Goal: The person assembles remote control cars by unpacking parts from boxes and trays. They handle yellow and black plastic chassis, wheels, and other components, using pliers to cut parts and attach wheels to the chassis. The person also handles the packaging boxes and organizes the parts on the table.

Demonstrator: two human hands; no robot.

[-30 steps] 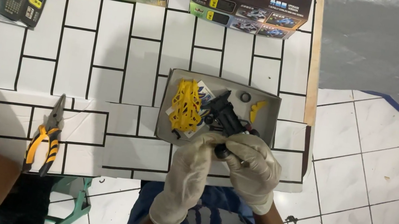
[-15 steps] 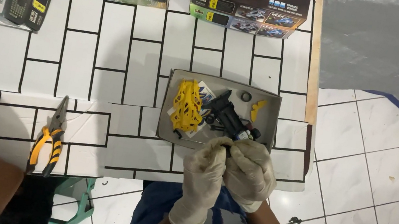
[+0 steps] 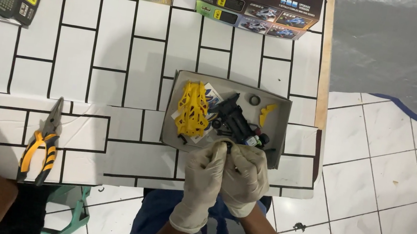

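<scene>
From the head view, our gloved left hand (image 3: 203,182) and right hand (image 3: 245,176) press together at the near edge of the grey tray (image 3: 279,132), fingertips pinching a small dark part (image 3: 226,145); we cannot tell its shape. In the tray lie a yellow frame (image 3: 192,109) and black chassis (image 3: 235,120). Pliers (image 3: 44,140) rest well to the left.

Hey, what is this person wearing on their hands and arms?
Both the left hand and right hand wear thin, off-white disposable gloves, slightly wrinkled, ending just past the wrists. The forearms beyond the cuffs are bare: no sleeves, watch or markings are visible.
</scene>
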